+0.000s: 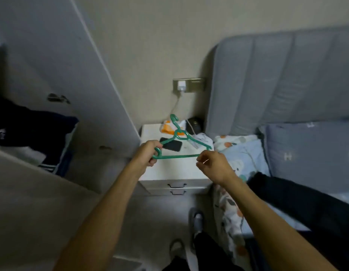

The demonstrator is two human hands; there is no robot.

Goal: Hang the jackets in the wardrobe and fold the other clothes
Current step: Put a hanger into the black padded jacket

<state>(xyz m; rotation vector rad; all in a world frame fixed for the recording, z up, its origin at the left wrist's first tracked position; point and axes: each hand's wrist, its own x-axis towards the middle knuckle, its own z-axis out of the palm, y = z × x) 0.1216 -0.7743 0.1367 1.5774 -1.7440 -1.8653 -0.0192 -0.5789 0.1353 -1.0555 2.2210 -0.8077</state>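
black phone [172,146] on white nightstand [169,173]

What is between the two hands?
In the head view, the green hanger's bottom bar spans the gap: the left hand grips one end, the right hand pinches the other. The white nightstand shows behind it.

Dim, flat indoor light, no glare anywhere. Deep shadow pools left of the left hand [149,152]. Edges bow with wide-angle distortion; everything looks slightly soft.
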